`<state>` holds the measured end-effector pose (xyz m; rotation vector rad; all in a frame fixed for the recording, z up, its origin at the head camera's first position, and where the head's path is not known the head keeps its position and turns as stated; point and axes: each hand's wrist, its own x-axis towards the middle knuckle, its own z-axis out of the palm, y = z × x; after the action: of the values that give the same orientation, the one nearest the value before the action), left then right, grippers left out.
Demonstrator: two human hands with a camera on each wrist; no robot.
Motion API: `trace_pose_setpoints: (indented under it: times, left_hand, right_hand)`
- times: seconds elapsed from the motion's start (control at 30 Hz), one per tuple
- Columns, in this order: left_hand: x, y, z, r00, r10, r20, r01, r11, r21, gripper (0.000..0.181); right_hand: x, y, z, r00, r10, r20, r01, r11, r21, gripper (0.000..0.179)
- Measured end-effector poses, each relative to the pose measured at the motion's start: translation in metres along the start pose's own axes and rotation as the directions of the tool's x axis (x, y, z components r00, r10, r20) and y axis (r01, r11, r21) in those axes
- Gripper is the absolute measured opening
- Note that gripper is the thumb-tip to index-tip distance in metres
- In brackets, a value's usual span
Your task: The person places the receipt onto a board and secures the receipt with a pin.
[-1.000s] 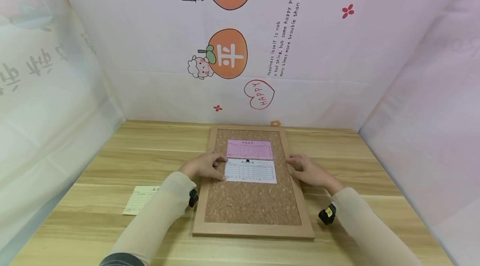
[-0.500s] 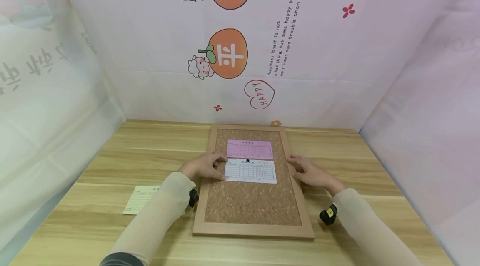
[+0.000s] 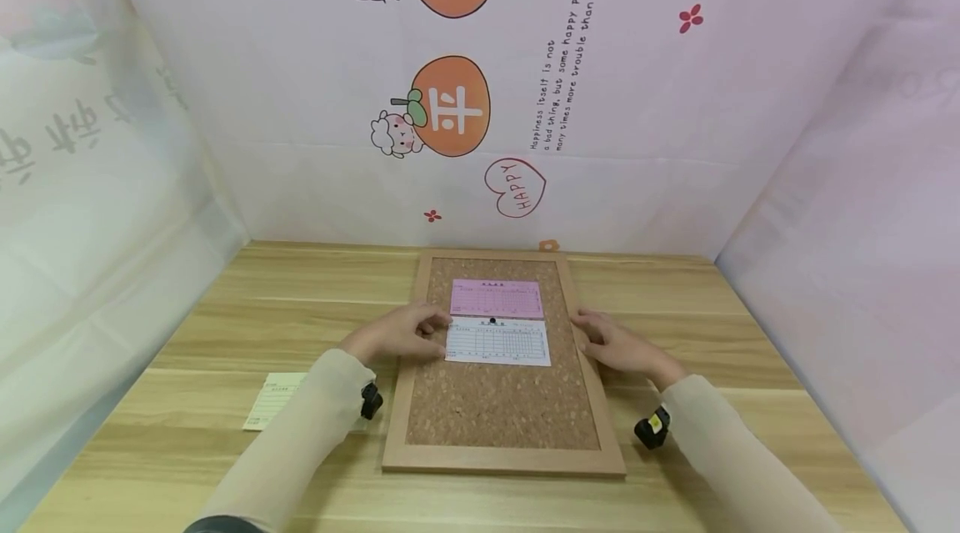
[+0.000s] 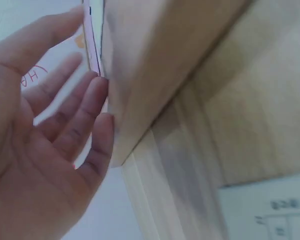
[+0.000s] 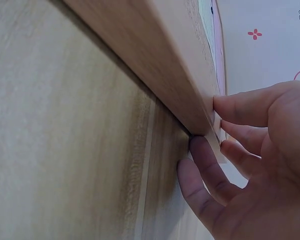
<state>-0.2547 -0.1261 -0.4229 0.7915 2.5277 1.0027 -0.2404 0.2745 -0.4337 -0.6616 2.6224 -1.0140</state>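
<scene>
A wood-framed cork board (image 3: 502, 412) lies on the table, with a pink form slip (image 3: 495, 298) above a white form slip (image 3: 497, 343). A black pushpin (image 3: 492, 320) sits at the white slip's top edge. My left hand (image 3: 397, 333) reaches over the board's left frame, its loosely bent fingertips right at the white slip's left edge and nothing held. At the right frame, my right hand (image 3: 618, 343) rests its fingers against the wood. In the right wrist view, the thumb (image 5: 240, 109) touches the upper edge while other fingertips meet the frame's side near the tabletop.
A pale yellow form slip (image 3: 273, 401) lies on the table (image 3: 217, 333) left of the board, partly covered by the left sleeve (image 3: 300, 424). A printed white cloth (image 3: 622, 199) stands behind the table, and plain-looking cloth walls (image 3: 847, 249) flank it.
My left hand has drawn slightly left, its fingertips backing away from the white slip's edge. The right hand keeps its place, and the head view has shifted a little.
</scene>
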Motion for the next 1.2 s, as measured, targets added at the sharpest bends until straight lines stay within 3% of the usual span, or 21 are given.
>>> trace_pose_setpoints:
  times: [0.2,0.37,0.53,0.7,1.0,1.2]
  left_hand:
    - [-0.008,0.000,0.000,0.995,0.092,-0.037,-0.091,0.996,0.005,0.044]
    - [-0.016,-0.006,-0.002,0.990,0.127,-0.066,-0.127,0.992,-0.005,0.035]
    - [-0.030,-0.013,-0.006,0.988,0.128,-0.089,-0.125,0.991,0.041,0.030]
    - [-0.047,-0.021,-0.013,0.990,0.122,-0.073,-0.118,0.991,0.058,0.029]
    - [-0.089,-0.040,-0.029,0.994,0.077,-0.078,-0.070,0.994,0.089,0.030]
    - [-0.117,-0.053,-0.037,0.989,0.059,-0.136,-0.048,0.995,0.084,0.035]
  right_hand:
    - [-0.001,0.001,-0.001,1.000,0.009,0.004,-0.009,1.000,0.004,0.054]
    - [-0.001,-0.002,-0.001,1.000,0.021,0.005,-0.021,1.000,0.008,0.053]
    - [-0.002,-0.004,0.000,1.000,0.011,0.008,-0.011,1.000,0.015,0.052]
    - [-0.003,-0.003,0.000,1.000,0.005,0.007,-0.005,1.000,0.005,0.053]
    - [-0.002,-0.001,0.000,1.000,0.027,0.000,-0.027,1.000,0.010,0.054]
    - [-0.002,0.002,0.001,1.000,0.023,-0.001,-0.023,1.000,0.011,0.053]
